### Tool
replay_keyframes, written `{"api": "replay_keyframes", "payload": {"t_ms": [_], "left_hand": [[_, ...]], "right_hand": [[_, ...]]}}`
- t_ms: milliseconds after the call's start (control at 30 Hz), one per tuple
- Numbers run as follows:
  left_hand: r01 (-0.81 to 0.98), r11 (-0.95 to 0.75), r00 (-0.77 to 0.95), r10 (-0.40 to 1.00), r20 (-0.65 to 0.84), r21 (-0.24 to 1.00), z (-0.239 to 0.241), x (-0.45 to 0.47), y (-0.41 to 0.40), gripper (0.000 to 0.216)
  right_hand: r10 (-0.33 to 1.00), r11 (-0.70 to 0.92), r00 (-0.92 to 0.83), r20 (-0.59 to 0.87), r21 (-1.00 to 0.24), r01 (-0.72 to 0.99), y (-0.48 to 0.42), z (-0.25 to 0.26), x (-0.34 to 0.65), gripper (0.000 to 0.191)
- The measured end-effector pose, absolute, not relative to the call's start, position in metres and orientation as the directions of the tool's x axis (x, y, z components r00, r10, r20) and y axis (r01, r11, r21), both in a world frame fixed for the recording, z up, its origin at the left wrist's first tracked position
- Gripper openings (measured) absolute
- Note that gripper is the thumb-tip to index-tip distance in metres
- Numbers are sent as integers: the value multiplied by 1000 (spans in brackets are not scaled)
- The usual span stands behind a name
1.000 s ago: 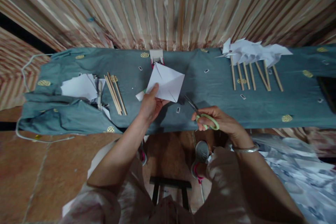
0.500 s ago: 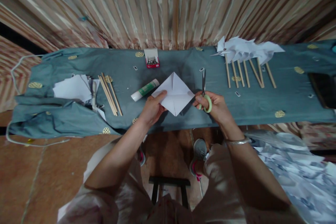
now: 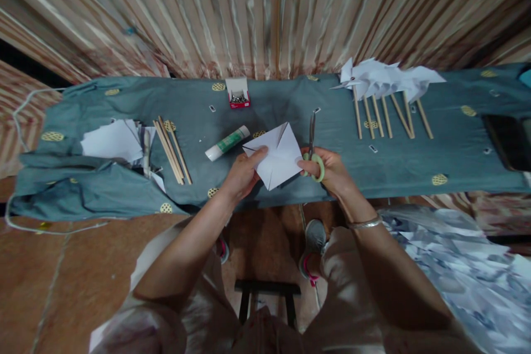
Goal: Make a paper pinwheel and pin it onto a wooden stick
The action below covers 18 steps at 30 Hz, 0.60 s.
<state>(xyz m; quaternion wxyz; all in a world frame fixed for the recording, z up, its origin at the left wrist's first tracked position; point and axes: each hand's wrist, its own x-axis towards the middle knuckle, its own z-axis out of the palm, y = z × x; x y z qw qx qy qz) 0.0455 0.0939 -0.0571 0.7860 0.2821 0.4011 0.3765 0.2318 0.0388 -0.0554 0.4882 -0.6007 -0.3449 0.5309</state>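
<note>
Holding a creased white paper square (image 3: 277, 157) between both hands, the person keeps it just above the near edge of the table (image 3: 415, 163), which is draped in a blue-grey cloth. The left hand (image 3: 243, 174) pinches the sheet's left corner, thumb on top and fingers curled under — likely a grip that keeps the paper taut and level. The right hand (image 3: 327, 168) meets the sheet's right corner while closed around the green handle of the scissors (image 3: 313, 146), whose blades point away toward the far edge, alongside the paper rather than across it; whether the blades are parted I cannot tell. So the paper sits between the two hands, touching both, tilted as a diamond with one corner toward the person.

Just left of the sheet a glue stick (image 3: 228, 142) lies on its side, within easy reach. Beyond it, near the far edge, stands a small open box of pins (image 3: 238, 94). Toward the left end lie a bundle of bare wooden sticks (image 3: 172, 149) and a pile of white paper sheets (image 3: 114, 141) — stock, by the look of it. At the far right a row of paper pinwheels on sticks (image 3: 388, 86) lies well apart from the hands, seemingly set aside as finished pieces.
</note>
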Motion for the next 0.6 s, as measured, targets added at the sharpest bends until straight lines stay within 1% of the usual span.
{"api": "replay_keyframes", "payload": {"t_ms": [100,200,333,400,500,600], "left_hand": [[-416,552,382,827,-412,723,-55,47,95,29],[-474,544,408,833,-374,692,-49,48,96,38],[-454,571,480,804,-352,684,-40,45,91,51],[-466,550,482,815,-322,693,-39,45,87,54],[-469,496,463,843,-274,731,-44,49,82,51],[-435,463,437,858,-269,772,-51,56,81,42]], "right_hand": [[924,-296,202,-323,-943,-153,39,-58,226,51],[918,-263,250,-307,-945,-195,41,-61,219,50],[899,-189,345,-271,-949,-252,44,-66,210,46],[883,-158,385,-269,-942,-294,46,-66,206,45],[857,-131,430,-284,-927,-351,50,-67,199,44],[856,-123,434,-280,-927,-355,53,-69,192,44]]}}
